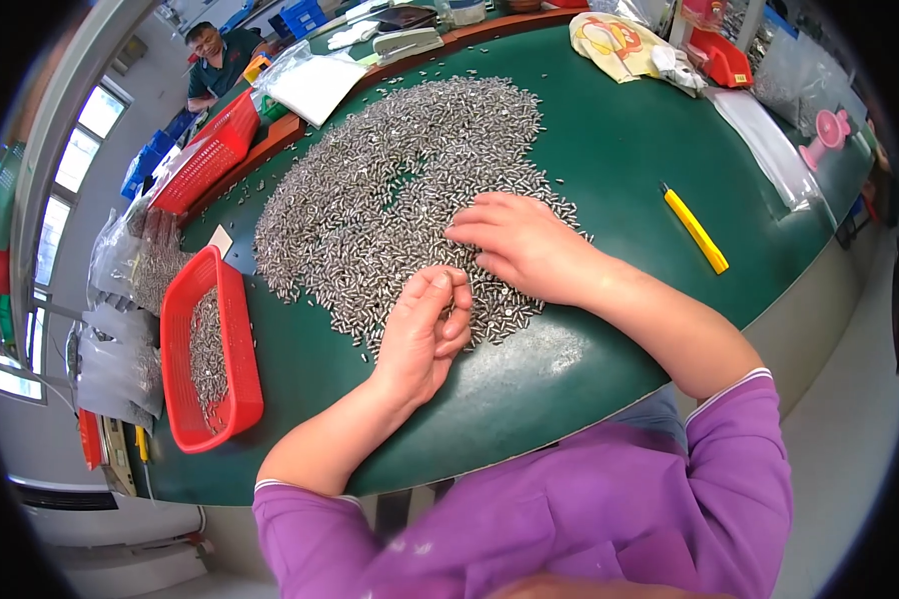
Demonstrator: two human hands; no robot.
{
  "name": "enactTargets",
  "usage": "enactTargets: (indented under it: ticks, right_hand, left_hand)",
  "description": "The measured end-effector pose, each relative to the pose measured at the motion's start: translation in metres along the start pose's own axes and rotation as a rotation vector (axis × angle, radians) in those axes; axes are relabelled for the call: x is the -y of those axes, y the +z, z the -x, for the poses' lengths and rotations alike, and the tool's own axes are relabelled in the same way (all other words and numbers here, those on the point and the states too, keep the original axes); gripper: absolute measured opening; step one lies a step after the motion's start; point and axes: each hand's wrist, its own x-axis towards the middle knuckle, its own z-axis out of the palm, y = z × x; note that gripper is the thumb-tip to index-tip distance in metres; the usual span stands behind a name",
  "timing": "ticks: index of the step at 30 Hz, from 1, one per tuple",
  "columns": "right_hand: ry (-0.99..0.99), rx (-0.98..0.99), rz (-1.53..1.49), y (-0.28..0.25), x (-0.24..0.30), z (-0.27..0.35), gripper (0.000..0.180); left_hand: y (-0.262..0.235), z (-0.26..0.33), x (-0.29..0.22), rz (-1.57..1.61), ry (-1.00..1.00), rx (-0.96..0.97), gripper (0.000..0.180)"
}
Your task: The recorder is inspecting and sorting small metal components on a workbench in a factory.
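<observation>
Beside hands (425,329), red basket (238,329), possibly pins (390,190).

Left hand (425,324) curled with fingertips pinched together; right hand (524,245) flat, palm down, fingers spread.

Metal pins (390,190) lie heaped on the table (609,150), a basket (210,349) to their left.

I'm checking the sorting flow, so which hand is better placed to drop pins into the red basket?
Left, probably. The left hand is curled with fingertips pinched at the near edge of the metal pins, on the side of the red basket. The right hand lies flat on the pile, farther away.
</observation>
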Motion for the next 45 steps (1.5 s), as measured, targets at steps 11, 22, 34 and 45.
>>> enactTargets:
  ticks: [11,22,34,45]
  right_hand:
    - [-0.024,0.160,0.107,-0.006,0.013,-0.002,0.012]
    - [0.159,0.024,-0.657,-0.013,0.023,-0.010,0.010]
    - [-0.071,-0.052,-0.039,-0.023,0.016,-0.007,0.027]
    - [0.013,0.156,0.092,-0.011,0.011,0.000,0.012]
  left_hand:
    - [-0.001,0.001,-0.001,-0.013,-0.009,-0.023,0.020]
    - [-0.006,-0.001,0.003,0.018,0.017,0.037,0.017]
    - [-0.006,-0.002,0.000,0.027,-0.012,0.005,0.008]
    - [-0.002,0.000,-0.002,0.010,-0.013,-0.023,0.014]
